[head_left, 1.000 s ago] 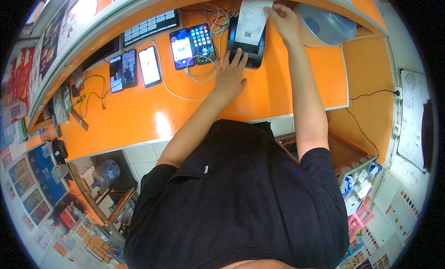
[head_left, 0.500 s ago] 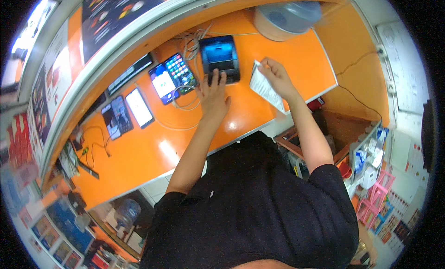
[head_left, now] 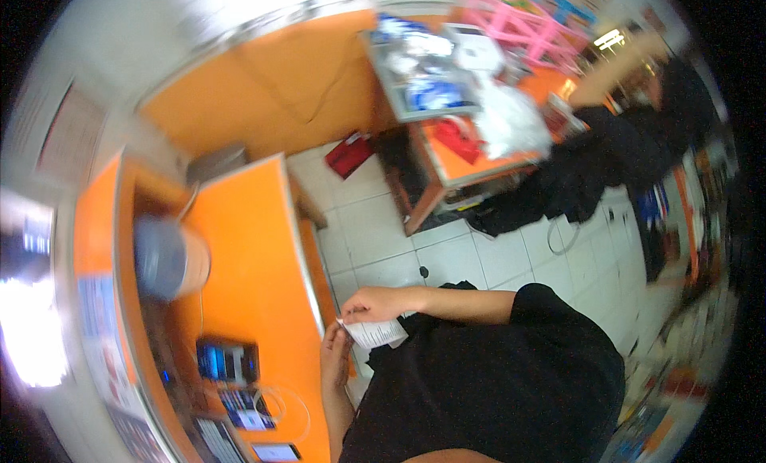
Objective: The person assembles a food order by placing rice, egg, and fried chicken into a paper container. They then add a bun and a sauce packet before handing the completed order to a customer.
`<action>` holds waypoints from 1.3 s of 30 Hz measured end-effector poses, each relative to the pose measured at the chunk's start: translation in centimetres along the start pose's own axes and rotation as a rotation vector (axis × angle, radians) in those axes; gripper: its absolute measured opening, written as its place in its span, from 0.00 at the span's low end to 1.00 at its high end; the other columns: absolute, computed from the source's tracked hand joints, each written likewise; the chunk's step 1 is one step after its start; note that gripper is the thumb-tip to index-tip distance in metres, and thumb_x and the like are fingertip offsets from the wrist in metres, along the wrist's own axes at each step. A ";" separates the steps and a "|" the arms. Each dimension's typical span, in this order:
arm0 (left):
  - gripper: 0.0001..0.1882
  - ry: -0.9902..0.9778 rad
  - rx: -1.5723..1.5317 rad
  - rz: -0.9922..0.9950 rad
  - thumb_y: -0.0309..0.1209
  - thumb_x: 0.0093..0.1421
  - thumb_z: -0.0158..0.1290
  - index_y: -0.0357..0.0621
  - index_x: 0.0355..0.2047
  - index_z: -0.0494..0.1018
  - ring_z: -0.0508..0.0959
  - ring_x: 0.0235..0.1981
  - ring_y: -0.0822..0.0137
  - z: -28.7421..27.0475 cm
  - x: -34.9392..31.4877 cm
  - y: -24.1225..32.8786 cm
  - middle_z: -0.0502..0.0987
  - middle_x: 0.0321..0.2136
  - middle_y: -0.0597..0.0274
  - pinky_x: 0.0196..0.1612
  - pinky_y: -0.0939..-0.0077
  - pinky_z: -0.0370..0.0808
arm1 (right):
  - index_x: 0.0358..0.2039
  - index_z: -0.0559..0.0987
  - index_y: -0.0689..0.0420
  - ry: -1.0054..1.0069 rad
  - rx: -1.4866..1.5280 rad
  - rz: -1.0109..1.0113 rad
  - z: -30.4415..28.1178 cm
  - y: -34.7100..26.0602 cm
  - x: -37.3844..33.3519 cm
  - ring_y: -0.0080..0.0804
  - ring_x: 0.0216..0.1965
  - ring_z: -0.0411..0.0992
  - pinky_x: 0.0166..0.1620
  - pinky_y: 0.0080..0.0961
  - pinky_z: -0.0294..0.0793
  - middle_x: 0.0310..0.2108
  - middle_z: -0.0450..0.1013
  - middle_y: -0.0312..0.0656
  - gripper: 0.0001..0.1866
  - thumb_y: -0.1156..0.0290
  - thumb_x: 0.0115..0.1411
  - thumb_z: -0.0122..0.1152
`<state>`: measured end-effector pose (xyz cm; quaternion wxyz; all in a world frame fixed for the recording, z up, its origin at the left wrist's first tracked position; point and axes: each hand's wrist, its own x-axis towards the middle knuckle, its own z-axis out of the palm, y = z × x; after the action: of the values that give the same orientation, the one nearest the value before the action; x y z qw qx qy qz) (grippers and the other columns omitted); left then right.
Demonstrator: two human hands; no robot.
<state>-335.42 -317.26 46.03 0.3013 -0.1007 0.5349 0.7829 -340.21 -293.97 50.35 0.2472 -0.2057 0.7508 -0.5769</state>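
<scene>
A white paper receipt (head_left: 377, 334) with rows of print is held close in front of my body. My right hand (head_left: 373, 305) grips its upper edge with bent fingers. My left hand (head_left: 336, 353) has its fingertips at the receipt's left corner, seemingly pinching it, though the picture is slightly blurred there. On the orange counter (head_left: 249, 247) to the left stands a small black receipt printer (head_left: 228, 360). Beside the printer lie a phone with a lit screen (head_left: 249, 409) and a white-screened phone (head_left: 276, 452).
A large lidded tub (head_left: 171, 259) stands at the counter's back. Ahead, an orange table (head_left: 471, 166) carries plastic bags (head_left: 511, 116), a metal tray (head_left: 440, 110) and pink baskets (head_left: 519, 24). Another person in black (head_left: 590, 152) bends over at the right. White tiled floor (head_left: 375, 231) lies between.
My view has turned right, away from the counter. My left hand has left the printer and come to the receipt. My right hand has brought the receipt in near my body.
</scene>
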 end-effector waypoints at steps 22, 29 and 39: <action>0.03 -1.114 0.699 -0.292 0.20 0.64 0.57 0.37 0.38 0.75 0.80 0.35 0.76 65.3 8.1 -31.3 0.80 0.34 0.63 0.41 0.82 0.77 | 0.41 0.84 0.61 1.645 0.665 0.313 -4.2 15.1 -79.8 0.27 0.38 0.78 0.45 0.25 0.76 0.37 0.82 0.41 0.11 0.75 0.57 0.69; 0.07 -1.275 0.649 -0.285 0.22 0.66 0.56 0.35 0.44 0.76 0.80 0.41 0.73 81.1 8.0 -43.9 0.81 0.39 0.60 0.45 0.80 0.77 | 0.38 0.85 0.62 1.804 0.771 0.340 -8.5 17.8 -98.4 0.26 0.35 0.79 0.39 0.19 0.77 0.36 0.82 0.43 0.07 0.78 0.59 0.65; 0.10 -1.422 0.877 -0.380 0.21 0.63 0.48 0.35 0.41 0.79 0.79 0.44 0.68 109.3 9.9 -58.9 0.81 0.42 0.59 0.50 0.75 0.74 | 0.33 0.85 0.64 2.110 0.751 0.365 -17.8 21.6 -120.3 0.35 0.36 0.81 0.35 0.27 0.84 0.41 0.82 0.50 0.08 0.85 0.59 0.58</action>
<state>-291.19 -200.96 40.07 0.7029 0.4519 0.4473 0.3188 -256.11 -203.46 49.34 -0.3826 0.5828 0.3825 -0.6064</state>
